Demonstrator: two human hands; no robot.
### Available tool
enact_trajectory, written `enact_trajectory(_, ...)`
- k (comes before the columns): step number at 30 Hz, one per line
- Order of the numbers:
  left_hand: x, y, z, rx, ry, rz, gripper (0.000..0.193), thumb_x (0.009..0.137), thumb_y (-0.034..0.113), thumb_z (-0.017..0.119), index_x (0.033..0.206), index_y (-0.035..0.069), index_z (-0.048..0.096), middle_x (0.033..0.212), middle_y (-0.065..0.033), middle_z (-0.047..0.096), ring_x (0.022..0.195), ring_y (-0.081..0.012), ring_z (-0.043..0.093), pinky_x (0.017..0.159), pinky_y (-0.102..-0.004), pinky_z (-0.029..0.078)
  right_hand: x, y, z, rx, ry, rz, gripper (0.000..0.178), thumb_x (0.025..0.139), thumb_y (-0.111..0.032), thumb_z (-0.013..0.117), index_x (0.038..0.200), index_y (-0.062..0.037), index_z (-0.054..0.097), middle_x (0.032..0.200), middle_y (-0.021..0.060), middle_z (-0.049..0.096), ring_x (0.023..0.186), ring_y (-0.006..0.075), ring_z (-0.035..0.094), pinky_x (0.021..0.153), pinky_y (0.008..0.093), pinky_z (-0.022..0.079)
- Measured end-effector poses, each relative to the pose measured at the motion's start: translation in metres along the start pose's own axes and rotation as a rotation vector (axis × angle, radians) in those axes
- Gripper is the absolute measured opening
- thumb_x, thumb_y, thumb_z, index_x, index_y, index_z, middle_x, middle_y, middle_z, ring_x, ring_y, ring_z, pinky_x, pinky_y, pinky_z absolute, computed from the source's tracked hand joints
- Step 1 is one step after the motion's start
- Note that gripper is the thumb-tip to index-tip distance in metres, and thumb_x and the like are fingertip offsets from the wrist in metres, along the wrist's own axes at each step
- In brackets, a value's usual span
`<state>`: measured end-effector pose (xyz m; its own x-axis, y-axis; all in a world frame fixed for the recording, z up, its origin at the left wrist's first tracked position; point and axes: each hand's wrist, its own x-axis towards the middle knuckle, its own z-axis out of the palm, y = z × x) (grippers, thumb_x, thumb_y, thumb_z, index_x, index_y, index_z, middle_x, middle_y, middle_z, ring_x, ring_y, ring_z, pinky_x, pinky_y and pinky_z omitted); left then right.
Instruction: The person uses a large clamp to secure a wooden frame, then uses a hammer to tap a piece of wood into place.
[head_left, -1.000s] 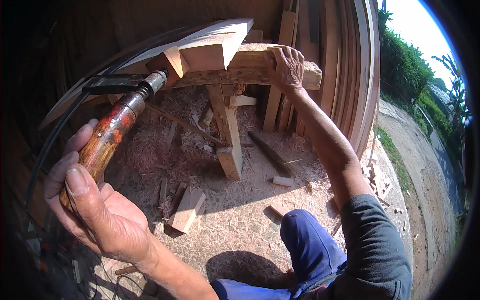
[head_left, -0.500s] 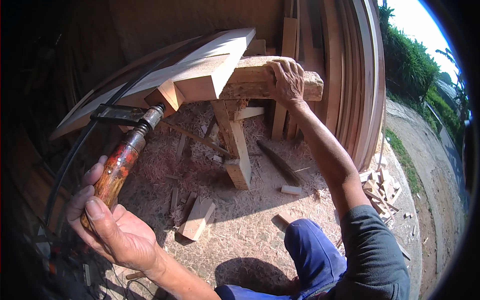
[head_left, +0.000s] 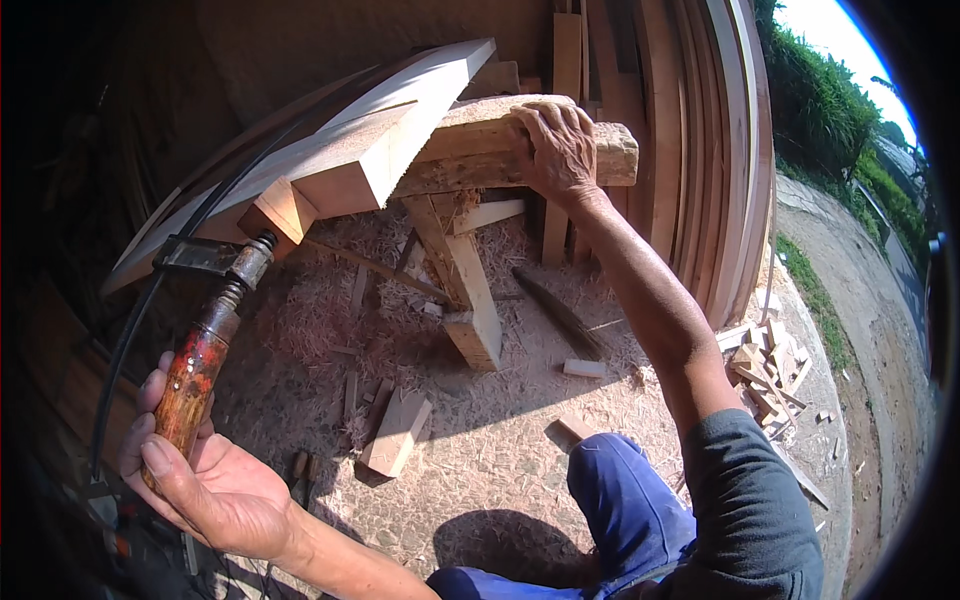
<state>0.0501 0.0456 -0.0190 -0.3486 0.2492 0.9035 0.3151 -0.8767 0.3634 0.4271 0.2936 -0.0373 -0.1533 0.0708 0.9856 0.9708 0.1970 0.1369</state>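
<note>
My left hand (head_left: 215, 490) is wrapped round the worn, red-stained wooden handle (head_left: 190, 385) of a bar clamp (head_left: 205, 258). The clamp's screw tip presses against a small wood block (head_left: 283, 210), which sits at the edge of a thick pale board (head_left: 350, 140). This board lies tilted across a rough sawhorse beam (head_left: 475, 165), together with other boards partly in shadow. My right hand (head_left: 560, 150) grips the beam near its right end, fingers curled over the top; the fingertips are partly hidden.
A sawhorse leg (head_left: 475, 320) stands on a floor strewn with shavings. A wood offcut (head_left: 400, 432) and a dark brush-like piece (head_left: 560, 315) lie there. Tall planks (head_left: 690, 160) lean at the back right, with scrap wood (head_left: 768, 370) below. A road (head_left: 860, 270) runs outside.
The boards, with the clamp and block, have shifted left along the beam, and my left hand has moved left and slightly down with the handle. My right hand stays on the beam.
</note>
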Motion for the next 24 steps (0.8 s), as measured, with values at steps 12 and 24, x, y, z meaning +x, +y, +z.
enact_trajectory(12, -0.002, -0.003, -0.003, 0.025, -0.015, 0.010, 0.036, 0.106, 0.029, 0.037, 0.120, 0.000, 0.054, 0.131, -0.0176, 0.058, 0.126, -0.0312, 0.053, 0.103, -0.0407, 0.049, -0.004, 0.006, 0.004, -0.010, 0.016, -0.030, 0.027, 0.088, -0.028, 0.061, 0.111, -0.0139, 0.063, 0.109, 0.0059, 0.062, 0.111, 0.0260, 0.055, 0.104, 0.0457, 0.035)
enact_trajectory(24, -0.001, -0.007, -0.007, 0.016, -0.055, 0.056, 0.044, 0.104, 0.033, 0.037, 0.123, -0.005, 0.050, 0.135, -0.0224, 0.054, 0.128, -0.0359, 0.051, 0.101, -0.0416, 0.051, -0.009, 0.003, 0.010, -0.069, -0.033, -0.026, 0.025, 0.094, -0.030, 0.058, 0.115, -0.0167, 0.063, 0.117, 0.0056, 0.062, 0.116, 0.0263, 0.053, 0.104, 0.0457, 0.033)
